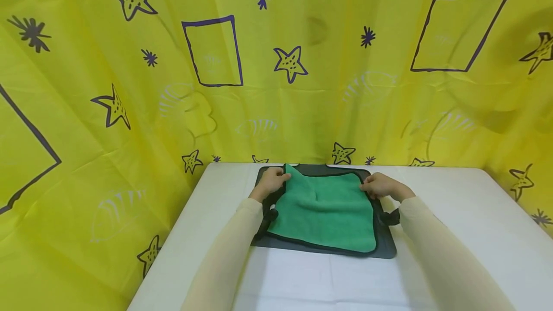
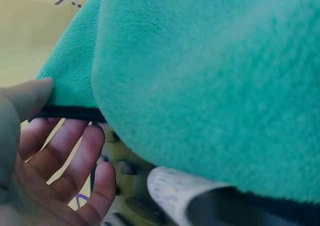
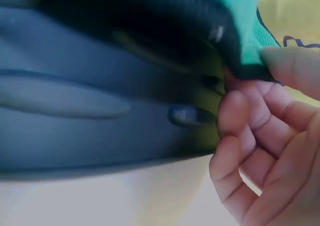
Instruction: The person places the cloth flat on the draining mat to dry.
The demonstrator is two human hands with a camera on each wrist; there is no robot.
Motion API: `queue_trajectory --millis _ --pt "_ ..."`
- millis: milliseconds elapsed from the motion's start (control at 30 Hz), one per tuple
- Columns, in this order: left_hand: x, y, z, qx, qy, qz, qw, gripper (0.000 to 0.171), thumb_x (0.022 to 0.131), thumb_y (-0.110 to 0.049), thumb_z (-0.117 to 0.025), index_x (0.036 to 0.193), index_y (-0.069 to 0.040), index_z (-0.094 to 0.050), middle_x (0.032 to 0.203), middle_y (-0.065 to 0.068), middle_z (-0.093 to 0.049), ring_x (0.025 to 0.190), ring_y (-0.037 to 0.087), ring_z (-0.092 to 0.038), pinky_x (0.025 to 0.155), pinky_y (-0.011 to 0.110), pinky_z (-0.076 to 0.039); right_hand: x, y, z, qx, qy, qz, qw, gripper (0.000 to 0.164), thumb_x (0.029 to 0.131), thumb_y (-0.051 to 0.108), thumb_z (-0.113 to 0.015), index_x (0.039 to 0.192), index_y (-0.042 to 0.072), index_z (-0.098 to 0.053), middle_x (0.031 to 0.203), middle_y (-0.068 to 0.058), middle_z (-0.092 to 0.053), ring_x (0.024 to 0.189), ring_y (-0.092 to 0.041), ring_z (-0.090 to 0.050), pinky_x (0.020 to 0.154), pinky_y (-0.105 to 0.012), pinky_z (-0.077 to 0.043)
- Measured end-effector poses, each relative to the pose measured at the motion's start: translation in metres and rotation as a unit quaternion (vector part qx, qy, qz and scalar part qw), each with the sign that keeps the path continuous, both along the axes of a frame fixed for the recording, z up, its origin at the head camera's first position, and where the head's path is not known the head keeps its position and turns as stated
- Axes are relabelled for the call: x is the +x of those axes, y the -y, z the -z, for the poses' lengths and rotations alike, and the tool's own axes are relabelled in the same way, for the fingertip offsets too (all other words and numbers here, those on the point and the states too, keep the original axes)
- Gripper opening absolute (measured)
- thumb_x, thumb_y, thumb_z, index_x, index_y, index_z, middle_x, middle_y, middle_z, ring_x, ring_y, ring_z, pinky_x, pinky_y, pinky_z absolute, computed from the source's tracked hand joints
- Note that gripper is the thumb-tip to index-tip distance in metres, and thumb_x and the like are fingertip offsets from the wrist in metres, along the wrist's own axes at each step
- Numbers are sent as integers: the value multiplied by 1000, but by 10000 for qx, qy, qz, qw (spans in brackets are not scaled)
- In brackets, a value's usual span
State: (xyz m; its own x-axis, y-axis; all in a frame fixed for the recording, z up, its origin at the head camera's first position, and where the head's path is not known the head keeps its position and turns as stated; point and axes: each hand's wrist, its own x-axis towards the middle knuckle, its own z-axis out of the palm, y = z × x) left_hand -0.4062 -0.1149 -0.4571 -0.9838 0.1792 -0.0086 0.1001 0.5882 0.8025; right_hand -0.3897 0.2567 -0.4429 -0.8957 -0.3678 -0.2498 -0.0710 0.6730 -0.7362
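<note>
A green cloth [image 1: 324,210] with black edging spreads over a dark grey tray-like board [image 1: 387,246], hiding most of it. My left hand [image 1: 271,181] pinches the cloth's far left corner; in the left wrist view the thumb lies above the edge and the left hand's [image 2: 67,161] fingers below. At the far right corner, my right hand [image 1: 381,186] pinches the black edging between thumb and fingers, as the right wrist view shows for the right hand [image 3: 280,136]. A whitish rounded thing [image 2: 172,191] peeks out under the cloth; its kind is unclear.
The board lies on a white table [image 1: 449,215] near its far edge. Behind and to the left hangs a yellow curtain [image 1: 319,109] with stars and frames drawn on it. Grooves and dark raised parts of the board [image 3: 65,136] show beneath the cloth's edge.
</note>
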Motion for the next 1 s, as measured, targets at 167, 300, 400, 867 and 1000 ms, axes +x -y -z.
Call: queue_trajectory --millis 167,300,400,867,1000 --pt "-4 2 -6 8 -228 -351 9991 25 107 -29 -55 95 -7 -59 85 7 -55 77 20 -51 72 34 -44 -1 -2 -7 -60 -134 187 9997 34 105 16 -54 72 10 -51 64 0 -52 63 -15 -48 61 -29 -39" --pt "-9 5 -9 21 -281 -677 9973 27 106 -26 -57 120 -4 -64 108 14 -66 93 25 -63 81 38 -53 -2 -3 -11 -164 -320 344 9988 29 107 18 -53 81 6 -54 67 -1 -54 67 -17 -50 64 -32 -40" --pt "-11 7 -9 55 -343 -801 9962 27 105 -24 -58 122 -3 -63 109 16 -67 94 27 -65 83 40 -55 -3 -3 -10 -291 -405 460 9977 25 107 18 -52 89 1 -57 71 -4 -58 70 -18 -52 65 -33 -43" --pt "-3 12 5 -1002 -134 -597 9931 26 100 -22 -67 115 0 -70 113 17 -71 98 30 -68 86 43 -56 2 2 1 15 36 184 9998 34 104 15 -56 70 8 -57 63 1 -52 61 -13 -51 58 -27 -41" --pt "-3 16 4 -888 -92 -758 9931 22 98 -19 -67 110 0 -71 107 16 -72 77 21 -67 69 34 -56 2 2 2 63 -351 376 9987 31 103 12 -55 73 6 -59 65 1 -55 63 -13 -54 61 -29 -44"
